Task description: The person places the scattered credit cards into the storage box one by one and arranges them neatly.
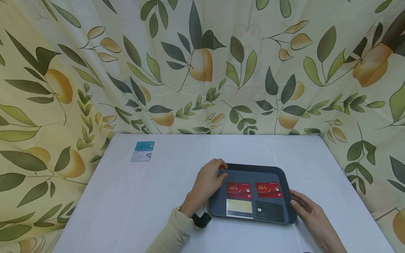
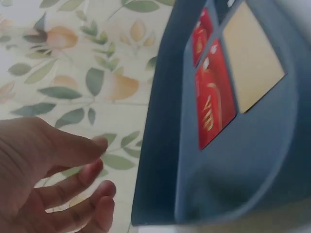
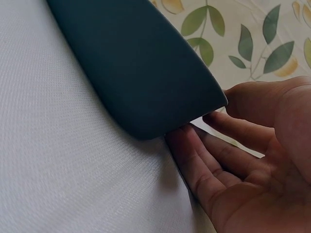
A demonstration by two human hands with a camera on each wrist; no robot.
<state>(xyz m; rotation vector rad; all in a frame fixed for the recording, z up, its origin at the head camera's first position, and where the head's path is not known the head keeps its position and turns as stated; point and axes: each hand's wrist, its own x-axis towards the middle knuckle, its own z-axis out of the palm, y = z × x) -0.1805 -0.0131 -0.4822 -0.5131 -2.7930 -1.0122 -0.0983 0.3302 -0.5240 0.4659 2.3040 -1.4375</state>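
Note:
A dark blue-grey tray lies on the white table, right of centre. Two red VIP cards form its back row. In front of them are a gold card and a black VIP card. My left hand hovers by the tray's back left corner, its fingers loosely bent; in the left wrist view a gap separates that hand from the tray wall. My right hand holds the tray's right side. In the right wrist view its thumb meets the rim while the fingers reach under the edge.
At the table's back left lie a teal card and a pale card, one directly in front of the other. A curtain printed with leaves and fruit hangs behind the white tabletop.

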